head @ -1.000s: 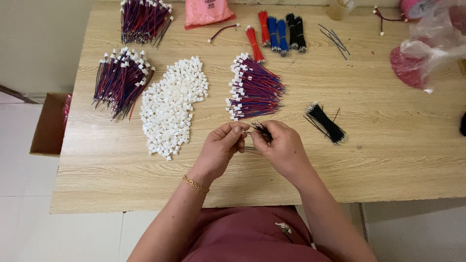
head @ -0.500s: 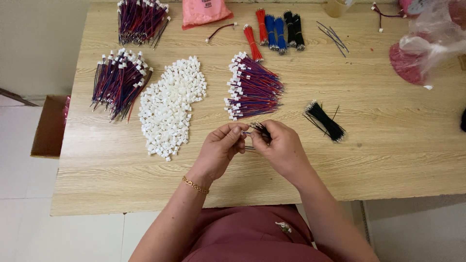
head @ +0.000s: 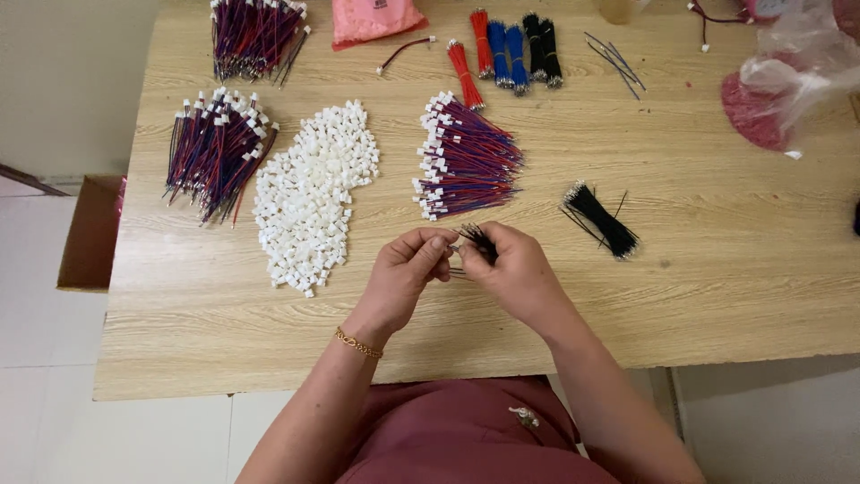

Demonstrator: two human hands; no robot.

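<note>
The worktop (head: 717,287) of pale wood grain carried everything. On it lay a heap of white plugs (head: 312,193), a fan of red and blue leads (head: 470,161) tipped with white plugs just right of that heap, a second such fan (head: 215,157) to its left and a third (head: 255,36) at the far edge. Bundles of red, blue and black wire (head: 506,45) lay at the far middle, a bunch of black wires (head: 600,218) to the right, and a clear bag (head: 797,63) in the far right corner.

Both hands met above the near middle of the worktop, just in front of the red and blue leads. The right hand (head: 515,273) was clenched round a small tuft of dark wires (head: 477,240), whose ends stuck up past the thumb. The left hand (head: 408,269) pinched its fingertips together against that tuft; whether a plug sat between them could not be told.

The tuft looked very light, thin and springy, likely to splay if gripped loosely, so a pinch close to the bare tips seemed best. A white plug would probably be hard, slick and easily dropped, best taken by its flat sides.
</note>
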